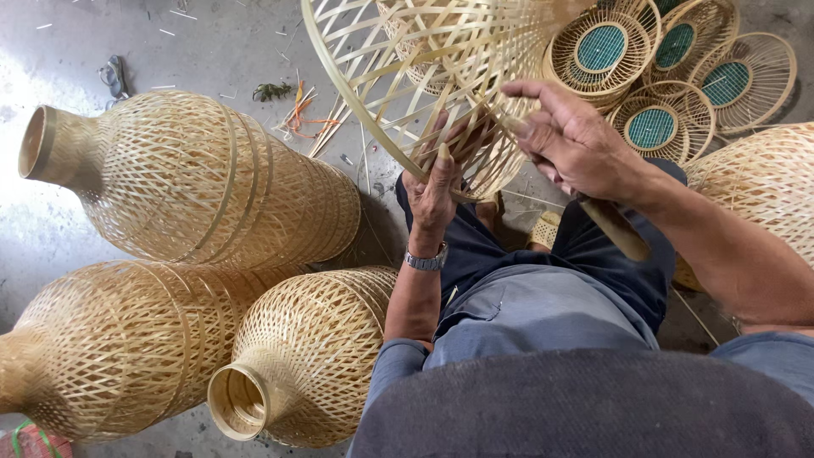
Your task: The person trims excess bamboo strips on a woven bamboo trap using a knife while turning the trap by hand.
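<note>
- Left hand (432,191): forearm rises from the lap, steel wristwatch (426,259) at the wrist, back of hand toward the camera. Fingers curl up into the weave and grip the lower edge of the open-weave frame (407,76).
- Right hand (572,140): arm comes in from the right, wrist bent, palm down. Fingers are bent over the frame's strips at its right side, pinching or pressing them; fingertips partly hidden behind the weave, so the exact grip is hard to tell.
- Frame: held up above the knees, between both hands, tilted. Pale split-bamboo strips, wide diamond gaps, one thick hoop bending along its lower rim.
- Lap: dark trousers, grey-blue shirt.
- Left, on the concrete floor (212,42): three finished bottle-shaped woven shades (195,178), lying on their sides, touching one another. Tight lattice, narrow necks with solid banded mouths, golden and smooth.
- Far right: stack of round woven discs (653,127) with teal centres, overlapping.
- Far floor: loose bamboo slivers and orange scraps (301,119).
</note>
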